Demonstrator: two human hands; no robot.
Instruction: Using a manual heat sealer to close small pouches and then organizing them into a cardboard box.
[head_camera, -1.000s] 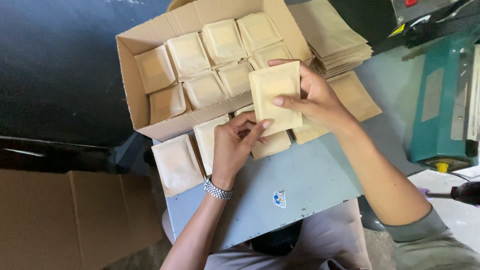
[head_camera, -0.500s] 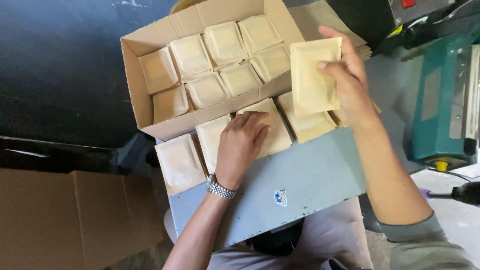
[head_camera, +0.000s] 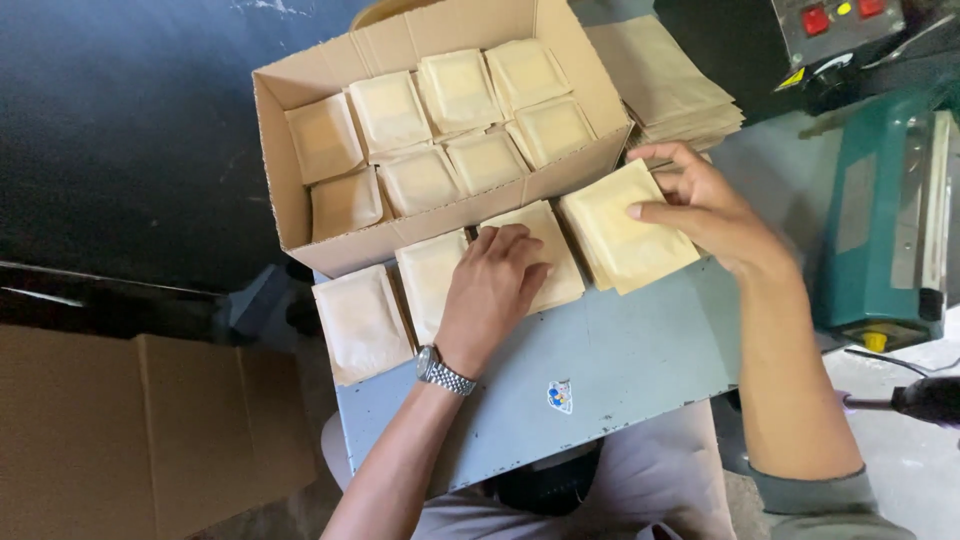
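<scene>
The left hand (head_camera: 495, 290) is lying flat, fingers together, pressing on a tan pouch (head_camera: 540, 250) in the row along the grey table (head_camera: 620, 370); its palm is hiding much of that pouch. The right hand (head_camera: 705, 205) is pinching the end pouch (head_camera: 625, 235) by its far edge, thumb on top (the fingers beneath are hidden). Behind, the cardboard box (head_camera: 300, 215) is holding more pouches, its near wall covering their lower edges.

- Your left hand (head_camera: 492, 290) lies flat on a tan paper pouch (head_camera: 545, 255) on the grey-blue metal table (head_camera: 600, 370).
- Your right hand (head_camera: 705, 205) pinches another tan pouch (head_camera: 625, 235) beside the open cardboard box (head_camera: 290, 200).
</scene>
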